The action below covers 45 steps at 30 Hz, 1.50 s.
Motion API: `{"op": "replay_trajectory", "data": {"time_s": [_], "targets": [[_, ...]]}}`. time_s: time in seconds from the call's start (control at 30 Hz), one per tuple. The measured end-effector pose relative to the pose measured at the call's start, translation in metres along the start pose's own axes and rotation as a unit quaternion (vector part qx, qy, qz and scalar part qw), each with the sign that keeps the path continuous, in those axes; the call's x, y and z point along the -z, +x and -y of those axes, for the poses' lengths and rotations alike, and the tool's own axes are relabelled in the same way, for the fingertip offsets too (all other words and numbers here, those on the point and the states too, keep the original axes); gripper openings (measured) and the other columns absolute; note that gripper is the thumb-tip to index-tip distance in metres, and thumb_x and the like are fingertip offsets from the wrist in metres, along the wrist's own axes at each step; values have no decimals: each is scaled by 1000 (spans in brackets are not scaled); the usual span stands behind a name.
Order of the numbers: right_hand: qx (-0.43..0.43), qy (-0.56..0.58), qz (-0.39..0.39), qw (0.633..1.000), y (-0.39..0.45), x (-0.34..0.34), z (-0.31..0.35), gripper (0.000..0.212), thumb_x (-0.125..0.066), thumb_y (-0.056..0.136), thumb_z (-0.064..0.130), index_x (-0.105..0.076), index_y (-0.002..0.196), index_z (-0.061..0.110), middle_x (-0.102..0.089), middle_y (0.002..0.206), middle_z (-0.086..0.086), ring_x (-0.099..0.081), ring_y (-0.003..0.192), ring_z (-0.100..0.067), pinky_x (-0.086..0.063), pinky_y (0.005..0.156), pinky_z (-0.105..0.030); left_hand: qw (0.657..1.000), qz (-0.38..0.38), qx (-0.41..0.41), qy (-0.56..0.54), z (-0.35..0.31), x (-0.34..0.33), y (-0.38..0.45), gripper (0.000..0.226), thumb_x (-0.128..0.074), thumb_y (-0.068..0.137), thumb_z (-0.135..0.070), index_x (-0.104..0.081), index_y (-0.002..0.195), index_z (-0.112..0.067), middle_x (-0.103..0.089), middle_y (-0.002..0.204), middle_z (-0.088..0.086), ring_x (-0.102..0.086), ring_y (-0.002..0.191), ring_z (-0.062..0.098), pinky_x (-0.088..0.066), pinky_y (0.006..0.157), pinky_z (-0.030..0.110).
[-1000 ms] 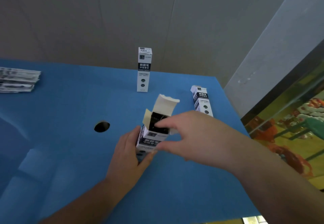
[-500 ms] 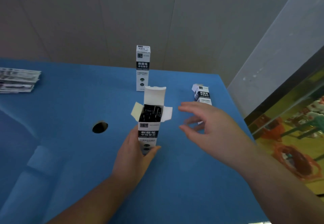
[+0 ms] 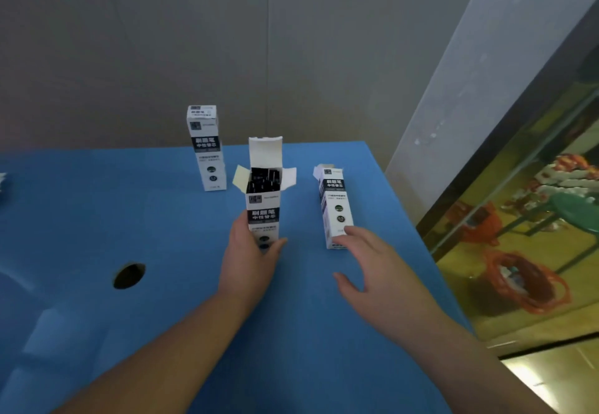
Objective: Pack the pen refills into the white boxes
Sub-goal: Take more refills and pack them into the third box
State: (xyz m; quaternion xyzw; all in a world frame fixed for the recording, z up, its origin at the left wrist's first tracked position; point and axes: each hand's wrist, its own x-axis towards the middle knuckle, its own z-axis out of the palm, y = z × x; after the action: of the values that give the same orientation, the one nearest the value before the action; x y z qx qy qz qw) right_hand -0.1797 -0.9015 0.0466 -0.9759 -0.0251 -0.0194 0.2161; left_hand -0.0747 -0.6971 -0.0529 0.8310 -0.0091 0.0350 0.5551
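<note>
Open box (image 3: 263, 206): upright near middle of blue table (image 3: 97, 219), flaps up, dark refills (image 3: 263, 180) inside.
Left hand (image 3: 249, 258): wrapped round its lower half.
Right hand (image 3: 372, 267): fingers spread, holding nothing, touching lying box (image 3: 334, 206) right of it.
Closed box (image 3: 206, 147): upright behind.
Handling: probably light thin card, crushable; best gripped low on side walls.

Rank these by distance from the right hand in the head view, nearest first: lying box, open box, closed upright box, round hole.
From the right hand:
1. Lying box, at its fingertips.
2. Open box, to its left, gripped by the left hand.
3. Closed upright box, far left.
4. Round hole, leftmost.
</note>
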Motion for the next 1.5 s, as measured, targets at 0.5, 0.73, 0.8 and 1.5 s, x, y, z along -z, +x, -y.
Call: {"op": "replay_trajectory", "data": {"time_s": [0.5,0.73,0.8,1.5], "targets": [[-27,-20,-8,999,-6,13,-23,52,-62,94,36,-48,144,29,-37,154,11,-39,140,-12,-31,114,-26,997,44,58,-1,-12,-23,19,108,-89,84,-26,-18,164,-19,-37,166,1,-38,152,17,-38,124,46],[-3,-11,-17,1000,-2,-1,16,52,-60,95,38,-48,145,27,-38,153,11,-40,138,-13,-36,114,-30,991,58,40,112,10,40,-17,111,-80,90,-45,-5,168,-23,-18,172,-1,-23,158,17,-27,124,35],[8,-13,-18,1000,-1,-9,34,53,-60,95,38,-47,145,26,-39,151,12,-41,137,-12,-38,113,-31,986,63,23,153,18,70,-29,99,-73,93,-50,-11,167,-26,-20,171,-4,-26,157,16,-29,123,35],[103,25,-15,994,6,-60,159,47,-59,97,35,-50,141,24,-44,144,11,-44,132,-12,-42,105,-29,941,0,-79,330,8,247,-88,71,-64,101,-40,-33,162,-24,-24,171,4,-18,160,23,-24,126,38]]}}
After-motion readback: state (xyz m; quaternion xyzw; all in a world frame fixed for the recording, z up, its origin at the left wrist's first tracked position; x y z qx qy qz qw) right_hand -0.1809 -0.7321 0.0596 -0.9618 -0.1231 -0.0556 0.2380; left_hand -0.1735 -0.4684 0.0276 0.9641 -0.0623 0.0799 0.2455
